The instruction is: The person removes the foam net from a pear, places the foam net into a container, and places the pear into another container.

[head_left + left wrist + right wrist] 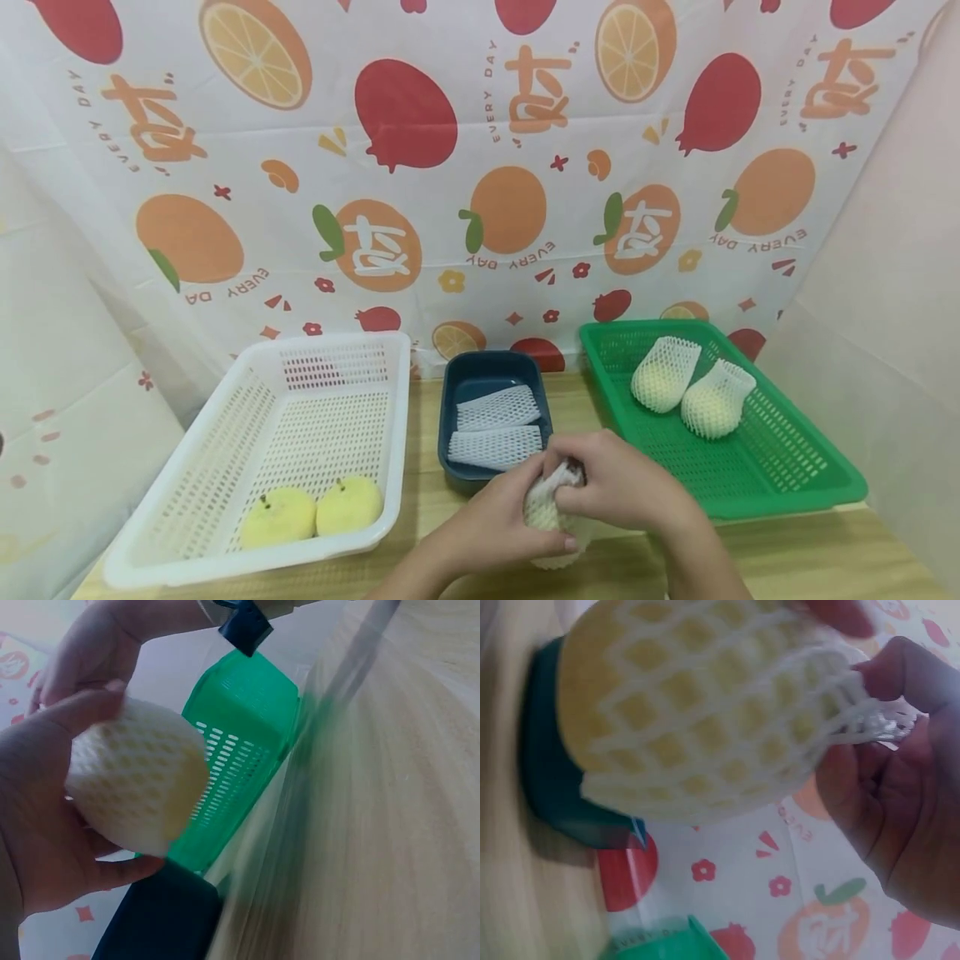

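Note:
My left hand grips a round yellow pear, thumb on one side and fingers on the other. A white foam net covers most of that pear, leaving a bare patch at one end. My right hand pinches the gathered end of the net between thumb and fingers, as the right wrist view shows. Both hands are just in front of a dark blue tray, in which two flat foam nets lie.
To the left, a white basket has two bare yellow pears at its near end. A green basket on the right holds two netted pears. Behind the wooden table hangs a fruit-print cloth.

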Action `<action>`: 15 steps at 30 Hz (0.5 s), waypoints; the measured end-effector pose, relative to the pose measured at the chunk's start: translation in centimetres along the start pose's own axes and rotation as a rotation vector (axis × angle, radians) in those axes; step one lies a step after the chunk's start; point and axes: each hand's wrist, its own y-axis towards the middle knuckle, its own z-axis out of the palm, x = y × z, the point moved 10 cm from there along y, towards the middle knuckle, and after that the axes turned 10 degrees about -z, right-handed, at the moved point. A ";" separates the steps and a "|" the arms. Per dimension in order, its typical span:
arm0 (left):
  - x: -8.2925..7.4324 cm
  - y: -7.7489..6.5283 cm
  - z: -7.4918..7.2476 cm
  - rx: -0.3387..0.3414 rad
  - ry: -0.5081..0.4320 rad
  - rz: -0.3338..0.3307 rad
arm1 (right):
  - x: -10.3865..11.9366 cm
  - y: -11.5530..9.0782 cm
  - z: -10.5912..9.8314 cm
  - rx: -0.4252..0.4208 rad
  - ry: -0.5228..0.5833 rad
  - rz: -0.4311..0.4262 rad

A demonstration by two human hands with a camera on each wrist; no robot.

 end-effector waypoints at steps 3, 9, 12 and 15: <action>1.0 0.0 0.2 0.049 0.027 -0.051 | -0.4 0.2 1.4 0.080 0.018 0.017; 2.3 0.2 0.4 0.096 0.146 -0.093 | -0.7 0.3 2.8 0.174 0.031 0.036; 2.7 0.3 0.5 0.112 0.186 -0.085 | -0.9 0.3 3.2 0.207 0.041 0.052; 2.9 0.5 0.4 0.121 0.191 -0.081 | -1.3 0.3 3.3 0.225 0.044 0.083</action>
